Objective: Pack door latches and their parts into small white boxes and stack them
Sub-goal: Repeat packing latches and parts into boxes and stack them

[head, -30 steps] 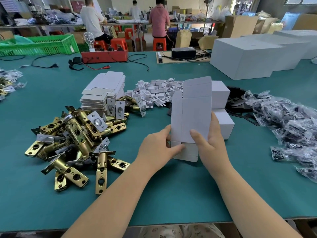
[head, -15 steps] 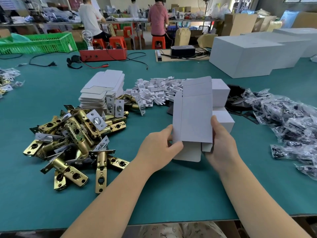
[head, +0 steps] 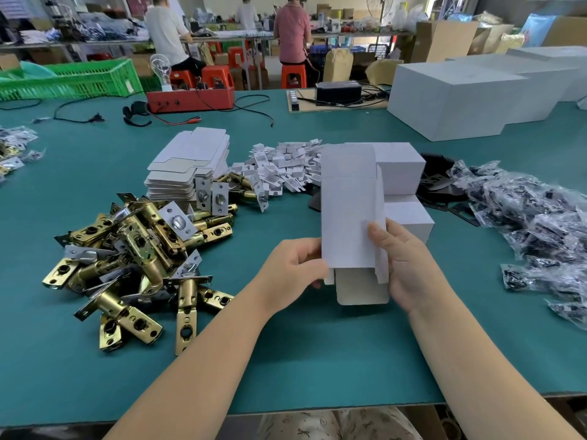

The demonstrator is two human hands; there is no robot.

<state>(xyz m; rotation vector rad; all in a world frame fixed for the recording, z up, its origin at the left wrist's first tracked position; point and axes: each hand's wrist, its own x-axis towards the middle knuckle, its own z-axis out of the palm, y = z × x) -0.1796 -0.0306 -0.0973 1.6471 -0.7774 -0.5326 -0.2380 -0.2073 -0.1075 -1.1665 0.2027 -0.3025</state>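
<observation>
Far left of the frame, latches (head: 133, 262) lie in a brassy heap on the green table (head: 286, 360). Just above them, toward upper centre, sits a stack of flat blanks (head: 190, 166), and beside that a scatter of small white inserts (head: 286, 169).

Centre now: my left hand (head: 290, 274) pinches the lower left edge of the box (head: 349, 211), thumb in front, fingers curled behind the card. The box stands upright above the table, half formed, its bottom flap (head: 360, 287) hanging open below.

My right hand (head: 409, 265) clamps the box's right edge, thumb pressed across the front panel, fingers wrapped behind it.

Right behind the box, two finished boxes (head: 400, 173) sit stacked. Further right, black plates (head: 441, 182) lie flat, and along the right edge of the frame spreads a heap of bagged parts (head: 540, 223).
</observation>
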